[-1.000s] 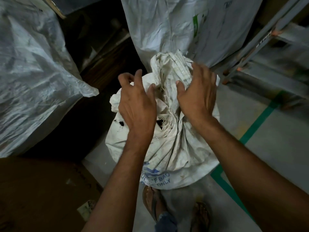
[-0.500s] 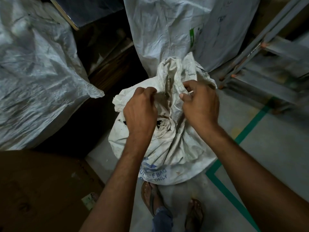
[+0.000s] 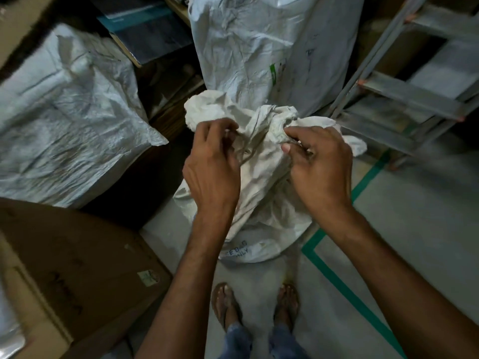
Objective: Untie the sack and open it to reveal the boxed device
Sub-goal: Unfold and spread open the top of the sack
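A dirty white woven sack stands on the floor in front of my feet, its neck bunched and twisted at the top. My left hand has its fingers curled into the cloth on the left side of the neck. My right hand pinches a fold of the twisted neck between thumb and fingers on the right side. The sack's mouth is still gathered. No box shows inside it.
A tall white sack stands right behind. Another large white sack lies at the left. A brown cardboard box sits at the lower left. A metal ladder leans at the right. Green tape marks the grey floor.
My open hands closed onto the sack's neck, then pulled the bunched cloth apart and sideways. The top of the sack now lies flatter and spread to the right.
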{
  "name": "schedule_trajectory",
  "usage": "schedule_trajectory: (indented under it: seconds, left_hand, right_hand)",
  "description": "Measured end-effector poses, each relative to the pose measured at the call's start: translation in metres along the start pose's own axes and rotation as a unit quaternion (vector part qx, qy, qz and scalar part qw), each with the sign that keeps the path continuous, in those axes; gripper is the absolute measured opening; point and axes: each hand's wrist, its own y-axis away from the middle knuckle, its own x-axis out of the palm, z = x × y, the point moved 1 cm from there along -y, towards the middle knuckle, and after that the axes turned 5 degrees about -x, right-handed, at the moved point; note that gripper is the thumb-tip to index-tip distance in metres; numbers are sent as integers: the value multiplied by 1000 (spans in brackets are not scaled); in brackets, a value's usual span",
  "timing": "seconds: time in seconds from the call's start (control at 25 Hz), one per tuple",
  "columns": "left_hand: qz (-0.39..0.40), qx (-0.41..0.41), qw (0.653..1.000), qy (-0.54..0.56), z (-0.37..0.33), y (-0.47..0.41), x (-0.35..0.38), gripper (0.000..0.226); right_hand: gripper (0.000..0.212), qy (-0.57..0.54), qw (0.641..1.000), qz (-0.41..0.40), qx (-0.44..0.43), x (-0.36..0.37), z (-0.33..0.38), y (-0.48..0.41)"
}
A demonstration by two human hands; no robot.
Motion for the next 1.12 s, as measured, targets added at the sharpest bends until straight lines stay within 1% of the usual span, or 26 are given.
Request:
schedule_trajectory:
  seconds: [0.08,0.12,0.2,0.24,0.32,0.4,0.48,0.52,0.56,0.68,0.76,0.84,0.88,0.96,1.04,1.12]
  left_hand:
    - [-11,13,999,33,-9,-2,-18,26]
    - [-3,26,998,54,-10,-3,-25,25]
    - [29,31,992,120,-3,-4,-36,20]
    - [50,14,985,165,5,0,-39,20]
    - [75,-53,961,261,22,14,-41,24]
    - [105,-144,928,327,35,31,-42,28]
    - [178,-250,881,359,42,43,-38,37]
    - [214,-287,862,358,44,48,-36,40]
    - [239,-303,856,343,44,53,-35,43]
    - [267,-289,881,262,47,60,-24,59]
    - [276,-294,883,239,48,63,-20,63]
    - [266,-318,877,244,46,61,-19,58]
    - [259,-333,872,247,47,59,-19,56]
    - [232,-359,869,248,48,57,-18,44]
    - [209,-360,878,237,50,59,-16,32]
    - [204,-354,881,240,52,63,-15,29]
  right_hand:
    - [29,4,1000,-13,-15,-14,18,8]
    - [29,5,1000,-15,-15,-17,27,14]
    - [28,3,1000,-19,4,-18,44,32]
    - [27,-6,1000,-9,29,-17,49,41]
    - [28,-37,996,27,81,-16,52,60]
    - [33,-51,990,72,109,-12,53,82]
    - [36,-49,989,98,102,-7,52,98]
    - [37,-45,989,109,92,-5,51,103]
    - [38,-40,988,122,82,-3,50,107]
    - [44,-20,984,172,52,0,42,112]
    - [45,2,977,211,12,-1,40,119]
    - [44,10,971,236,-27,-3,37,128]
    - [44,5,969,243,-32,-5,34,132]
    - [44,-6,967,256,-17,-9,26,136]
    - [42,-16,965,261,8,-11,17,133]
    - [38,-32,971,234,32,-14,9,126]
